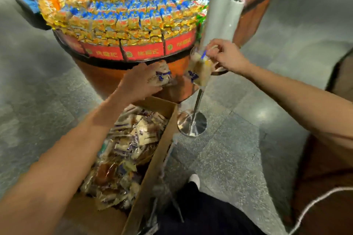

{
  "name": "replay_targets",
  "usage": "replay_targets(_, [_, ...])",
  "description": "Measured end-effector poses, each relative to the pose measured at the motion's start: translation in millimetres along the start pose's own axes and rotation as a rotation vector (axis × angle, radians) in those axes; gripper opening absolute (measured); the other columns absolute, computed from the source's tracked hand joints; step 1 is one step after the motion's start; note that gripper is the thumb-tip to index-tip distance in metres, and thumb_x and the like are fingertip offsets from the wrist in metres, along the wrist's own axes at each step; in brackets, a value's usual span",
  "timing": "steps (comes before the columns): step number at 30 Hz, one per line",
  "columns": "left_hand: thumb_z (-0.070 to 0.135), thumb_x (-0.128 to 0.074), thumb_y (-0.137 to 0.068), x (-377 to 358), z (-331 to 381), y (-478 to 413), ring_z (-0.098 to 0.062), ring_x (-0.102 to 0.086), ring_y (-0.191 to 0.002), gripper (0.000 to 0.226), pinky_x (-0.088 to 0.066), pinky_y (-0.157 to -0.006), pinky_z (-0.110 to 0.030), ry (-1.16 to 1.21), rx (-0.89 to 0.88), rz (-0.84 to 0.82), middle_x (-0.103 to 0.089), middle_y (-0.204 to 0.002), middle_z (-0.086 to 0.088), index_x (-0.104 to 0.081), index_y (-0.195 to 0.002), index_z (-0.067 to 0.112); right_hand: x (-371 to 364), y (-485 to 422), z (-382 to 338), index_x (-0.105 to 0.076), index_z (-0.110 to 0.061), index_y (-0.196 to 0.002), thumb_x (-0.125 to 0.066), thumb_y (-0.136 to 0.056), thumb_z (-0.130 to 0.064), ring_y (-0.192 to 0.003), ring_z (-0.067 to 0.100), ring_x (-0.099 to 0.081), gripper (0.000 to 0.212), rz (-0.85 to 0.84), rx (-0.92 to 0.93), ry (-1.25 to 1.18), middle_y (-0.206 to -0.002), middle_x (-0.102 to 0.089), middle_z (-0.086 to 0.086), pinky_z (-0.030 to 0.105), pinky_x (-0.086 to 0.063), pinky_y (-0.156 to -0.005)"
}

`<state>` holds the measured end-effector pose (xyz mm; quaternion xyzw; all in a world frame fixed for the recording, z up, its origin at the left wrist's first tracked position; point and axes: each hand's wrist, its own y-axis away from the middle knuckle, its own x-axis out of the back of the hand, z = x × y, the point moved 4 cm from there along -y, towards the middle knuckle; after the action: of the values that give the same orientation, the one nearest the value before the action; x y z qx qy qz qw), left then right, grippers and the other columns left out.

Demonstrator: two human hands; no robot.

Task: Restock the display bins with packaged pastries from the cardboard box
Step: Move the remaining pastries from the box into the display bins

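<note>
One cardboard box (pixel 156 154), at the foot of the round display bin (pixel 145 51) on a grey speckled floor (pixel 248 149), holds packaged pastries (pixel 129 149) too blurred to count, while the left hand (pixel 141 82) and right hand (pixel 227 55) each grip a few above it, near a two-roll bag stand (pixel 215 15).

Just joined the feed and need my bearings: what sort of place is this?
Most likely a shop's snack or sweets section: a round tiered display heaped with wrapped packets, rolls of plastic bags on a metal stand beside it, and an open cardboard box of packaged pastries on the floor.
</note>
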<state>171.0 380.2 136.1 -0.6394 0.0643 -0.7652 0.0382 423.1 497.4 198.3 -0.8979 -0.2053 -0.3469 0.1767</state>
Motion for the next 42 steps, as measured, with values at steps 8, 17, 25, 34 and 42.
replay_targets(8, [0.062,-0.067,-0.076,-19,190,-100,-0.041,-0.055,-0.112,0.088,-0.049,-0.088,-0.049,0.000,-0.347,-0.097,-0.054,-0.123,-0.024,-0.035,-0.147,0.021,142,121,94,-0.055,-0.011,-0.093,-0.051,-0.096,0.002,-0.046,0.001,-0.055,0.014,0.301,-0.280,-0.170,-0.070,-0.051,0.004,0.024,-0.053,-0.043])
replay_targets(17, [0.045,-0.068,-0.079,-101,421,-152,-0.034,-0.055,-0.114,0.084,-0.048,-0.082,-0.039,0.153,-0.649,-0.318,-0.048,-0.138,-0.017,-0.027,-0.151,0.029,257,288,221,-0.049,-0.018,-0.084,-0.052,-0.098,-0.005,-0.062,0.011,-0.060,0.020,0.594,-0.536,-0.256,-0.075,-0.058,0.002,0.031,-0.058,-0.053])
replay_targets(25, [0.064,-0.050,-0.064,-159,629,-165,-0.031,-0.050,-0.122,0.100,-0.040,-0.094,-0.032,0.198,-0.901,-0.458,-0.041,-0.142,-0.012,-0.022,-0.154,0.031,342,426,297,-0.051,-0.019,-0.079,-0.058,-0.089,-0.013,-0.083,0.040,-0.064,0.014,0.793,-0.816,-0.102,-0.092,-0.063,0.025,0.055,-0.056,-0.072])
replay_targets(34, [0.028,-0.067,-0.080,-210,799,-140,-0.028,-0.057,-0.100,0.079,-0.044,-0.063,-0.023,0.263,-1.196,-0.556,-0.044,-0.124,-0.010,-0.029,-0.149,0.035,389,560,337,-0.049,-0.006,-0.095,-0.052,-0.098,-0.003,-0.083,0.026,-0.065,0.005,1.086,-0.988,-0.177,-0.090,-0.058,0.006,0.043,-0.061,-0.061])
replay_targets(42, [0.018,-0.064,-0.079,-254,949,-143,-0.032,-0.052,-0.113,0.085,-0.040,-0.098,-0.032,0.223,-1.375,-0.640,-0.037,-0.130,-0.008,-0.025,-0.153,0.032,435,632,399,-0.052,-0.009,-0.095,-0.054,-0.097,-0.004,-0.087,0.031,-0.068,0.006,1.263,-1.166,-0.091,-0.104,-0.062,0.019,0.046,-0.061,-0.061])
